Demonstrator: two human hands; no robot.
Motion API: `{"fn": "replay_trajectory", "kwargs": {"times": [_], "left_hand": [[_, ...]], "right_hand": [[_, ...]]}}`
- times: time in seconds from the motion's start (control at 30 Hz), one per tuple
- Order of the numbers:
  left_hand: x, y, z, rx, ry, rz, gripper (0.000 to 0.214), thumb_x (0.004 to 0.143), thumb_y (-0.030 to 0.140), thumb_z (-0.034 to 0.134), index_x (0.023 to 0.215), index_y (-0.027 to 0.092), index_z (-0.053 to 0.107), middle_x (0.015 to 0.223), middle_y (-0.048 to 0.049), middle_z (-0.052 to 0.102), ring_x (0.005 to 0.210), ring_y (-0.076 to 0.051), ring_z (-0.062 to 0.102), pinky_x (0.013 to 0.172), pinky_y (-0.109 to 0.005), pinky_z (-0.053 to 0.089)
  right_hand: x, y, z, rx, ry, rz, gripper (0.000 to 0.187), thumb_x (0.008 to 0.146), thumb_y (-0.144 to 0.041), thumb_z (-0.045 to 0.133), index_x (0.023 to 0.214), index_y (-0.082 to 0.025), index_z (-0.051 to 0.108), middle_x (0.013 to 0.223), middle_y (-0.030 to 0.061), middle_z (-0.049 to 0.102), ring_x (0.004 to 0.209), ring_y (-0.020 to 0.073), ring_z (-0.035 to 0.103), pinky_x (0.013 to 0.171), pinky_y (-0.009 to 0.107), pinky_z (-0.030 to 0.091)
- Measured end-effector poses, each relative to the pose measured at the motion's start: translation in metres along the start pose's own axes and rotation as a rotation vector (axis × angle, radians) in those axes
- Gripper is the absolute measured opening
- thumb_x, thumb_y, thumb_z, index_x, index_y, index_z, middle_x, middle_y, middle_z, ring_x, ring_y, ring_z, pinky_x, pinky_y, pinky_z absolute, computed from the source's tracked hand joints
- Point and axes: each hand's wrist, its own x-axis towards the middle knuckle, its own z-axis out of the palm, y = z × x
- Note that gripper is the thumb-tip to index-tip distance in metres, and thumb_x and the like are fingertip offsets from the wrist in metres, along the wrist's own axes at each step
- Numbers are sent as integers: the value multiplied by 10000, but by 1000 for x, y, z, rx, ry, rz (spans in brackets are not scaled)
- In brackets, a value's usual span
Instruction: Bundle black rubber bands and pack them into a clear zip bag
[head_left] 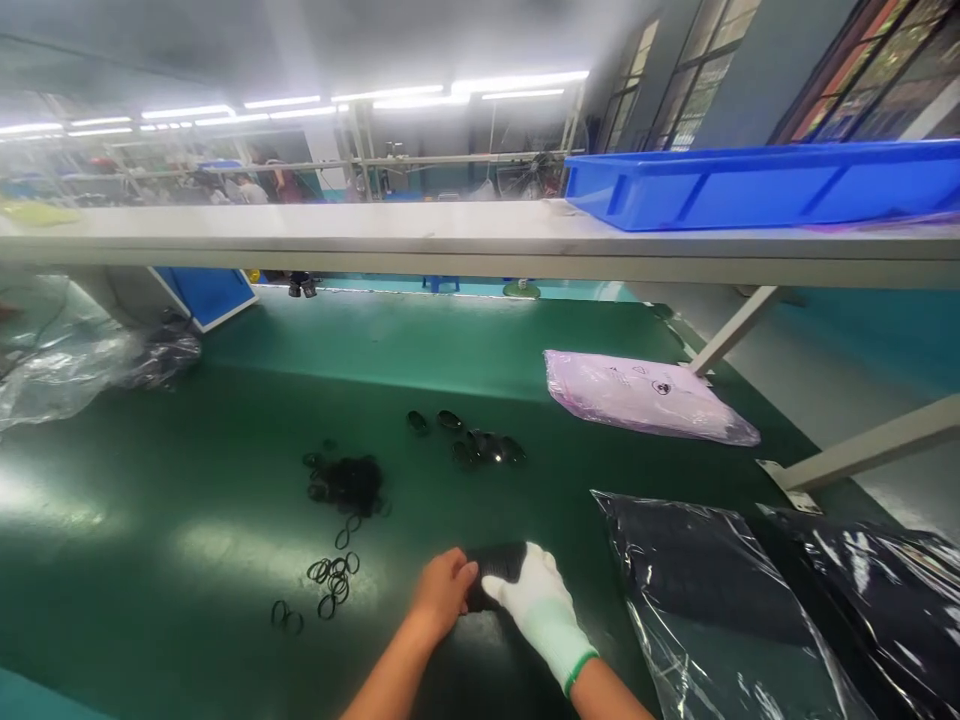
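Note:
A dark, ribbed item point(491, 572), perhaps a stack of thin black pieces, lies between my hands low on the green tabletop. My bare left hand point(444, 590) has its fingers closed on the left end. My right hand point(536, 592), in a white glove with a green cuff edge, grips the right end with the thumb across the front. To the left are several loose black rings point(334, 580) and a dark tangled pile point(352, 485). Beyond my hands sit several glossy black oval pieces point(491, 447).
At right lie black items in clear plastic bags point(712, 580) and a pink plastic package point(637, 393). A white shelf point(375, 222) on slanted supports crosses ahead, bearing a blue bin point(750, 190). Crumpled clear plastic point(67, 360) lies at far left. People are blurred in the background.

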Motion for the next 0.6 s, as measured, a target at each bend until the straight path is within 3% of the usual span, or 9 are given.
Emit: {"fn": "replay_trajectory", "kwargs": {"times": [0.13, 0.2, 0.3, 0.37, 0.47, 0.6], "left_hand": [[-4, 6, -8, -21, -52, -27, 213, 829, 344, 375, 751, 156, 438, 567, 15, 497, 469, -105, 521, 455, -204, 378], [-12, 10, -17, -47, -72, -27, 209, 801, 310, 429, 912, 140, 479, 721, -18, 573, 522, -103, 544, 501, -218, 414], [-23, 15, -28, 79, -67, 69, 714, 607, 210, 651, 1263, 227, 369, 1193, -48, 502, 812, -132, 585, 709, -243, 453], [-26, 16, -30, 238, -59, 156, 908, 512, 174, 713, 1321, 304, 321, 1319, -5, 405, 1010, -189, 537, 847, -286, 418], [-24, 13, -29, 319, -47, 220, 847, 523, 220, 726, 1285, 326, 370, 1276, 34, 451, 1042, -222, 525, 878, -337, 397], [-21, 3, -38, 134, -75, 212, 839, 490, 225, 747, 1250, 311, 405, 1171, 23, 521, 925, -178, 550, 791, -279, 418]], "right_hand": [[-4, -7, 1, -73, 4, 70, 1022, 564, -524, 588, 1379, -37, 211, 1304, 190, 338, 1200, 317, 339, 958, 407, 300], [-5, -10, 2, -89, 11, 86, 1023, 565, -532, 578, 1382, -38, 209, 1306, 179, 340, 1198, 310, 340, 960, 405, 301], [-4, -9, 3, -66, 11, 79, 1002, 554, -513, 586, 1376, -65, 227, 1292, 155, 355, 1184, 295, 358, 958, 386, 312], [-1, -6, 5, -38, 20, 72, 966, 546, -490, 595, 1357, -87, 258, 1272, 145, 370, 1172, 290, 371, 953, 379, 320], [4, 1, 8, 25, 22, 36, 867, 554, -452, 594, 1301, -105, 322, 1229, 144, 393, 1142, 279, 400, 941, 365, 333], [8, 7, 8, 50, 24, 1, 681, 582, -425, 579, 1178, -138, 420, 1143, 128, 445, 1023, 236, 488, 871, 327, 384]]}}
